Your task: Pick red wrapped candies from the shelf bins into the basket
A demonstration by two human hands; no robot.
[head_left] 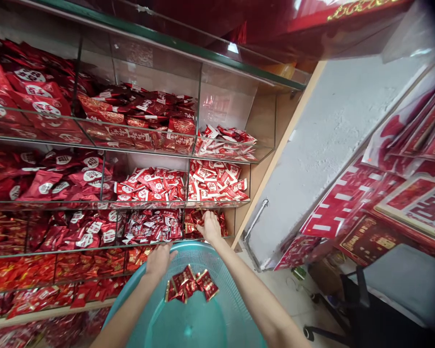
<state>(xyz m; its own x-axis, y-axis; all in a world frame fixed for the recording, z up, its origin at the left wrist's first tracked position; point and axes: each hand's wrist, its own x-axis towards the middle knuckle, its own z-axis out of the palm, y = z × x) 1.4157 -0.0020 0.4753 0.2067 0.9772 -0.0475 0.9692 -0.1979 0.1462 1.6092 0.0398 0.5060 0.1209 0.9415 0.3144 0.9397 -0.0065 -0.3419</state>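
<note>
My left hand grips the far rim of a round teal plastic basket, its fingers curled over the edge. Several small red and gold packets lie in the basket near that rim. My right hand reaches into a glass shelf compartment filled with dark red packets, its fingers closed down on the pile. What the fingers hold is hidden among the packets.
A glass-fronted shelf unit with several rows of red packets fills the left. A grey wall stands to the right, with red paper decorations leaning against it. A dark chair sits at lower right.
</note>
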